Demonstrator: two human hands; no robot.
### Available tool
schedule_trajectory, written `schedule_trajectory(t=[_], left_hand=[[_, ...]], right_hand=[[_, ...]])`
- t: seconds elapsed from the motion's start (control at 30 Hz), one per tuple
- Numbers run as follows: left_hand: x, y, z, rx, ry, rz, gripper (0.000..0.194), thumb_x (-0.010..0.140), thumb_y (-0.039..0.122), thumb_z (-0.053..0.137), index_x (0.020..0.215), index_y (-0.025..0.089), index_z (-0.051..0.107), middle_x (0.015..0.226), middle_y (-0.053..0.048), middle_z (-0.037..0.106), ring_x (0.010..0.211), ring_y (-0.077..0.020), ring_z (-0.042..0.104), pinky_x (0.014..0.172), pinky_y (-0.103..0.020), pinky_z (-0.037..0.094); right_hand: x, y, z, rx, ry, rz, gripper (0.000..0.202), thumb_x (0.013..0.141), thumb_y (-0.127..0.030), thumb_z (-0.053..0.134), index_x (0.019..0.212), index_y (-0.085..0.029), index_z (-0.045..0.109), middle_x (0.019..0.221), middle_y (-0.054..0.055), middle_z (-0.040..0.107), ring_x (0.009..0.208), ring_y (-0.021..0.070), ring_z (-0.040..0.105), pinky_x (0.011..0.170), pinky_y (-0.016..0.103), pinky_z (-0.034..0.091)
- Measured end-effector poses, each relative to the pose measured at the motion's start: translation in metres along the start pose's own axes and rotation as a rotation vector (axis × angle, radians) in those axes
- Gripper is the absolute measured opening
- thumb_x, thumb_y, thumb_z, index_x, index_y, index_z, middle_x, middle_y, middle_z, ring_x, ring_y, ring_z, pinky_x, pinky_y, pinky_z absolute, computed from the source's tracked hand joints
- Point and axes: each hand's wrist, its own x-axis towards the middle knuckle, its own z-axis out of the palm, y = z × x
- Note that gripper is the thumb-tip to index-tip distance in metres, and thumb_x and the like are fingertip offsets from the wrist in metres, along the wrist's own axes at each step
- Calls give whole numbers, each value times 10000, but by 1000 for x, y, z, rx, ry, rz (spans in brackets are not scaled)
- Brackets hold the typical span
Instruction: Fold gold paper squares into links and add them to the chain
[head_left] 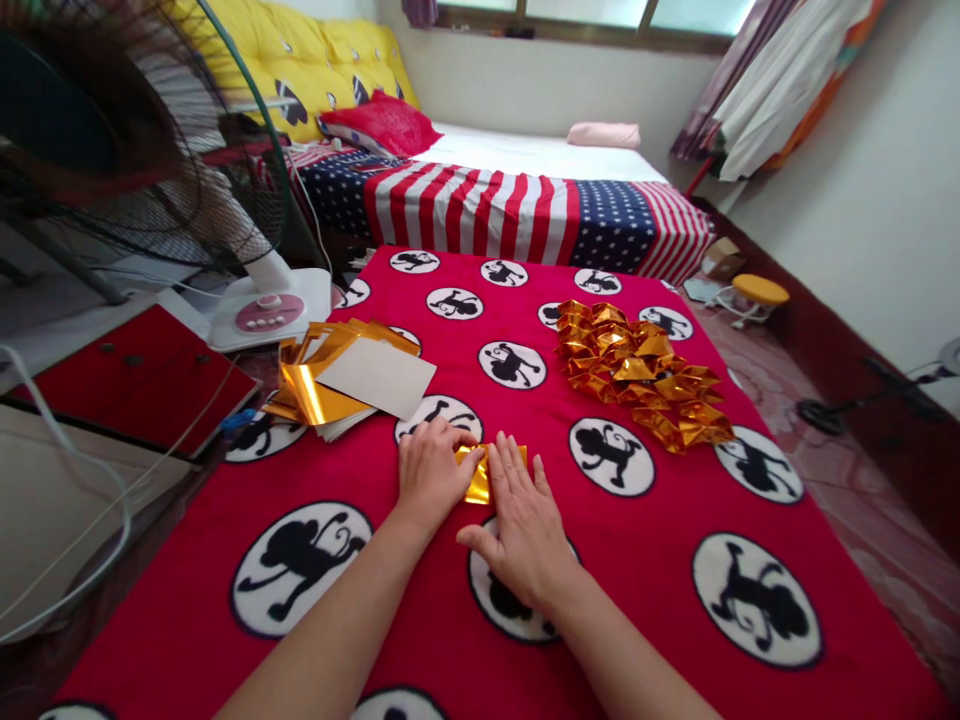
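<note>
A small folded sheet of gold foil paper lies on the red cloth between my hands. My left hand curls over the paper's left side, with its thumb and bent fingers closed on that edge. Flat on the right part of the sheet rests my right hand, fingers stretched out and thumb spread to the left. It covers much of that side. Further left is a loose pile of gold foil sheets, with a pale backing side uppermost. Folded gold paper ingots stand in rows at the right.
The red cloth has black monkey figures in white circles. A fan with blurred blades stands at the left, near a red panel. Beyond the cloth is a bed with a striped, starred cover. A yellow stool stands right.
</note>
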Motion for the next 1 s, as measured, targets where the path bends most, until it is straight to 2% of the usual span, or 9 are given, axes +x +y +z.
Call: schedule_trajectory(t=[0.17,0.3,0.43,0.57,0.7,0.83,1.0], left_hand=[[0,0,0,-8,1,-2,134,812,382,662,846,270,727,957,-43,669,969,-257,569,841,-400,379],[1,0,0,-11,-9,-7,118,805,367,670,846,273,728,963,-40,670,973,-259,570,845,-402,381],[1,0,1,3,-13,-9,115,793,368,682,845,267,702,967,-40,670,975,-260,568,843,-393,373],[1,0,2,10,18,-39,191,769,367,707,890,240,632,928,-31,666,928,-245,580,812,-372,375],[1,-2,2,-12,32,-51,278,746,372,729,961,240,611,897,-24,658,898,-229,590,794,-344,382],[1,-5,3,-31,45,-16,257,740,376,735,957,265,653,922,-24,656,924,-234,588,807,-341,390],[2,-7,1,-129,72,12,135,712,360,762,756,259,685,979,-9,679,980,-227,596,851,-346,403]], right_hand=[[-1,0,0,4,-2,3,796,901,-587,458,1503,-96,287,1574,157,226,1471,291,174,1172,546,141],[1,9,-3,80,92,47,574,951,-456,440,1436,-151,424,1537,142,347,1439,282,272,1152,534,211],[13,21,-13,209,273,191,391,946,-304,463,1300,-164,550,1320,132,574,1225,232,515,1041,391,394],[33,27,-22,191,199,308,376,820,-265,618,1184,-172,608,1069,98,657,983,233,604,853,342,465],[43,33,-22,233,119,418,223,717,-279,697,935,-237,682,894,11,693,803,186,627,667,270,426],[40,40,-15,404,134,454,137,678,-339,715,771,-241,687,705,-32,672,626,140,589,528,223,347],[35,43,-13,632,207,443,158,674,-358,704,688,-208,656,562,-37,595,502,116,515,454,207,318]])
